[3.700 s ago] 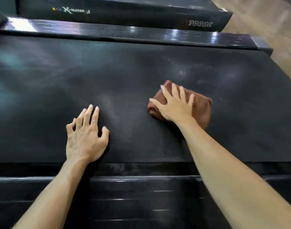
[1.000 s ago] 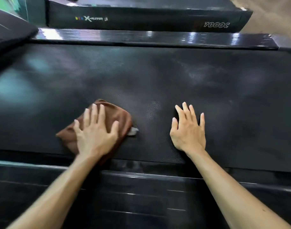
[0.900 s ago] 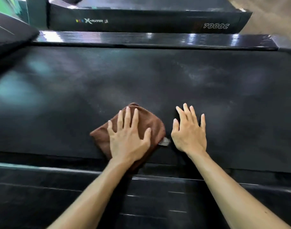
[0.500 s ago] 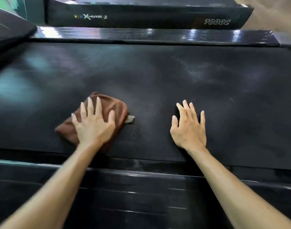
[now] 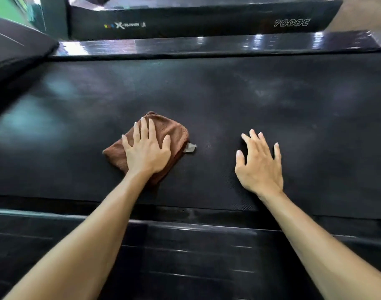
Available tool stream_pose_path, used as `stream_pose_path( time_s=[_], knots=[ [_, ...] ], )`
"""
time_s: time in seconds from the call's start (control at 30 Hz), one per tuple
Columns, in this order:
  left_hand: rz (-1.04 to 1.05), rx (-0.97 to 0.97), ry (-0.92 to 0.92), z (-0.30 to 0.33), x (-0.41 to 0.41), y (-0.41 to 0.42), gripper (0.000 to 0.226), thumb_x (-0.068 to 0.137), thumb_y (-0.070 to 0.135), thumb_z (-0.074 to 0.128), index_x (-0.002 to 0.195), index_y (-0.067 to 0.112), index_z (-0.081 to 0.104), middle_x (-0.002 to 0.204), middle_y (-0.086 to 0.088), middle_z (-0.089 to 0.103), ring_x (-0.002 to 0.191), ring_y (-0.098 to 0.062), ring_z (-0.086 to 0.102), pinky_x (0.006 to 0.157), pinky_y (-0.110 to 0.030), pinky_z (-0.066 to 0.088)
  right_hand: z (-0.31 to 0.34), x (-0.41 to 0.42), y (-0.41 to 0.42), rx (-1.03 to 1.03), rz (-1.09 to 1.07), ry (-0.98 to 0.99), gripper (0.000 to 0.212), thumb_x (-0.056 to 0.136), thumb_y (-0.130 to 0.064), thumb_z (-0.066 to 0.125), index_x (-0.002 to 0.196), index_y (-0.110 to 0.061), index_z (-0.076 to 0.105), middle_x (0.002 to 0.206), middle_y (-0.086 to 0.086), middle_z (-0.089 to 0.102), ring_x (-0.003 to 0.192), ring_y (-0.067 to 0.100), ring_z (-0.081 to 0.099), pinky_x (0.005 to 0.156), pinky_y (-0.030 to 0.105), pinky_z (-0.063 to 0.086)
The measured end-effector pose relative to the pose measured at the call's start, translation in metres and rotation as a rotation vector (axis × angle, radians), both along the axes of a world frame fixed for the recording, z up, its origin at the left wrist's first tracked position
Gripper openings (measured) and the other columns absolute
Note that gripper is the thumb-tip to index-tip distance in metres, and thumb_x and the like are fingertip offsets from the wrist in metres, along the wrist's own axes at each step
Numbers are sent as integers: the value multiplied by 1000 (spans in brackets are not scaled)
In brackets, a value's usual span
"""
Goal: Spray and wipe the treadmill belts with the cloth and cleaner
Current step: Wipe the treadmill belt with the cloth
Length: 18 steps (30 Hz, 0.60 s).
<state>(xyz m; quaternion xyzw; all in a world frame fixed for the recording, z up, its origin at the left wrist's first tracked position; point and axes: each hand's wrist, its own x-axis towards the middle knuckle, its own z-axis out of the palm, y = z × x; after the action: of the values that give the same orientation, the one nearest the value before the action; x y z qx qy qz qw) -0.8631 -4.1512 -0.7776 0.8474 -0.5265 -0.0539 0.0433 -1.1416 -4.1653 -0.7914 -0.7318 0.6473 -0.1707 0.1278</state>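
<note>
A folded brown cloth (image 5: 174, 132) with a small grey tag lies on the black treadmill belt (image 5: 271, 100), left of centre. My left hand (image 5: 147, 151) presses flat on top of the cloth, fingers spread. My right hand (image 5: 258, 165) rests on the bare belt to the right, fingers apart, holding nothing. The belt shows dull smears toward the far right. No cleaner bottle is in view.
Glossy black side rails run along the near edge (image 5: 206, 234) and the far edge (image 5: 206, 43) of the belt. A second treadmill marked 7000C (image 5: 291, 22) stands beyond. A dark motor cover (image 5: 16, 48) rises at the left. Wooden floor shows at the upper right.
The cloth passed from my right hand to my left. My left hand has since slid it back and forth, and it now sits a little further right than half a second ago. My right hand stays planted.
</note>
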Motion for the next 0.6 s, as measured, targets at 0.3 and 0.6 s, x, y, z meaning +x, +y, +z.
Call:
stream_pose_path(
  time_s=[0.3,0.6],
  knots=[
    [-379,-69,234,12,-42,57,81,95,53,21,163,9,14,172,-6,2,158,-21,-7,125,-40,-13,48,86,3,8,204,-129,49,109,-30,31,156,-23,43,171,-3,22,159,12,6,123,55,-14],
    [-332,-67,17,0,-27,86,90,88,58,4,163,7,3,170,-15,-5,158,-24,-9,127,-35,-6,15,109,14,61,429,177,59,110,-39,12,166,-20,3,174,-6,-2,159,11,-10,124,58,-16]
  ],
)
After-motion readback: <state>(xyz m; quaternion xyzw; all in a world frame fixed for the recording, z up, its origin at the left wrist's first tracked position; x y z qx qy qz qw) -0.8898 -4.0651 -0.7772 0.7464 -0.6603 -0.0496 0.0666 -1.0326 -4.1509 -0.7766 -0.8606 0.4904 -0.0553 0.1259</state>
